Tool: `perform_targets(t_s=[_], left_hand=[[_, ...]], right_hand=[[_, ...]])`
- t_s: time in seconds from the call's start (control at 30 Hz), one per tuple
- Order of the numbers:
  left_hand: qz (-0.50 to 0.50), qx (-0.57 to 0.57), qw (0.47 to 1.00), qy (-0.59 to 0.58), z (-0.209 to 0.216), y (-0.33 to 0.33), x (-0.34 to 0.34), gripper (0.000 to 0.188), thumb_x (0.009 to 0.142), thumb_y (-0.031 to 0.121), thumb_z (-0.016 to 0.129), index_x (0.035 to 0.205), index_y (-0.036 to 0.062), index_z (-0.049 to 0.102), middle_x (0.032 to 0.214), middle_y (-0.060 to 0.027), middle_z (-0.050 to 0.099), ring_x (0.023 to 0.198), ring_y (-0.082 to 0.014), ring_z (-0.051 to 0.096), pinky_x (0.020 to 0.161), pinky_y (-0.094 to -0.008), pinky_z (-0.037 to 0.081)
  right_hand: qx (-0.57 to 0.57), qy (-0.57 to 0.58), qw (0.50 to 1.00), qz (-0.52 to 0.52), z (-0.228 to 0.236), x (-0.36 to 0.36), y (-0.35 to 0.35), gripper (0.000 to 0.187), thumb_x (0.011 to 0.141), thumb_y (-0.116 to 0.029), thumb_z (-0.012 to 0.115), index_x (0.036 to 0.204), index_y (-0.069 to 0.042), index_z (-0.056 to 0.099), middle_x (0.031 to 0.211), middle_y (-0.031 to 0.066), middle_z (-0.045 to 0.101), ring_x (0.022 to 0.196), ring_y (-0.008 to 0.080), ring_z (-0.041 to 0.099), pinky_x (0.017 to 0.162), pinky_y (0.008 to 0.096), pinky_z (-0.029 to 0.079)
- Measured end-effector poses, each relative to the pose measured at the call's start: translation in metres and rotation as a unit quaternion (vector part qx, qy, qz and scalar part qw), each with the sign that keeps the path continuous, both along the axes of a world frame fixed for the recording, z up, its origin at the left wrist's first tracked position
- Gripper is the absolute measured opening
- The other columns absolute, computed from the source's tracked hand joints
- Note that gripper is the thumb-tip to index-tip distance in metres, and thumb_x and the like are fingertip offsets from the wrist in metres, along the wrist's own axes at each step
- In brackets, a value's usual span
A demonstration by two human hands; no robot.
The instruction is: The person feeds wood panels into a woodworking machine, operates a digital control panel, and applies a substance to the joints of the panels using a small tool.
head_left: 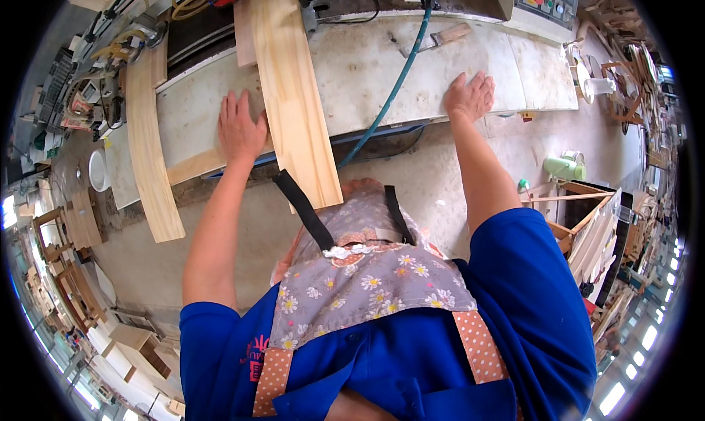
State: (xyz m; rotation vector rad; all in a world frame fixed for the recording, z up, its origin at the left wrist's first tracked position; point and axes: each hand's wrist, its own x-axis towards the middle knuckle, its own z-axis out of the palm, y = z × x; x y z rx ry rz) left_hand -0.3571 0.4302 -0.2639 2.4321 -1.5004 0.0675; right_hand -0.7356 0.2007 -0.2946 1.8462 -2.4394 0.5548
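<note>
One long pine plank [297, 98] lay across the pale worktop [349, 72], near end overhanging the front edge. Left hand [243, 129]: just left of plank, fingers extended, thumb at its long edge; contact could not be told. Right hand [470, 96]: palm down, fingers slightly spread, well right of plank, teal hose [397, 90] between.

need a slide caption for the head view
Left hand beside a long board, right hand to the right of a teal hose, both open over a pale worktop.

Wooden boards [292, 90] and a control panel [543, 4] show a workshop.
</note>
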Motion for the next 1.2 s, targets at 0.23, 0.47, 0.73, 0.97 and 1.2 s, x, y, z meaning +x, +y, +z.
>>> perform_targets(t_s=[0.23,0.47,0.73,0.97,1.2], left_hand=[[0.001,0.009,1.000,0.001,0.0000,-0.0006,0.0025,0.055,0.083,0.028,0.064,0.131,0.0083,0.048,0.140,-0.0161,0.042,0.132,-0.0332,0.037,0.108,-0.0441,0.031],[0.001,0.006,1.000,0.001,-0.0003,-0.0006,0.0016,0.055,0.082,0.028,0.064,0.131,0.0079,0.049,0.140,-0.0167,0.042,0.132,-0.0337,0.037,0.108,-0.0446,0.031],[-0.014,0.003,1.000,-0.006,0.0014,-0.0003,0.0016,0.055,0.082,0.029,0.066,0.129,0.0078,0.050,0.138,-0.0173,0.044,0.130,-0.0345,0.039,0.106,-0.0451,0.033],[-0.012,-0.009,1.000,-0.011,-0.0057,0.0013,0.0046,0.053,0.081,0.028,0.066,0.128,0.0086,0.051,0.137,-0.0162,0.045,0.130,-0.0344,0.039,0.106,-0.0452,0.034],[-0.004,0.016,1.000,-0.013,-0.0068,-0.0006,0.0038,0.053,0.083,0.028,0.065,0.131,0.0118,0.049,0.138,-0.0143,0.045,0.131,-0.0336,0.038,0.107,-0.0440,0.034]], right_hand=[[-0.004,-0.002,1.000,-0.003,-0.0019,0.0006,-0.0006,0.062,0.092,-0.043,0.043,0.141,-0.007,0.038,0.151,0.0143,0.030,0.142,0.0258,0.022,0.114,0.0422,0.014],[-0.017,-0.002,1.000,0.001,0.0004,0.0015,0.0011,0.061,0.091,-0.043,0.044,0.140,-0.007,0.039,0.150,0.0145,0.032,0.141,0.0260,0.023,0.114,0.0429,0.015],[-0.015,0.002,1.000,0.003,-0.0012,0.0002,-0.0004,0.061,0.090,-0.042,0.046,0.139,-0.006,0.040,0.149,0.0146,0.033,0.141,0.0265,0.023,0.114,0.0428,0.014],[-0.020,-0.010,1.000,0.004,-0.0016,0.0000,-0.0011,0.062,0.090,-0.043,0.045,0.140,-0.006,0.040,0.150,0.0150,0.032,0.141,0.0266,0.023,0.114,0.0425,0.014],[-0.025,-0.011,1.000,0.013,-0.0049,-0.0028,-0.0024,0.065,0.091,-0.047,0.041,0.141,-0.006,0.040,0.150,0.0153,0.032,0.141,0.0268,0.023,0.114,0.0416,0.014]])
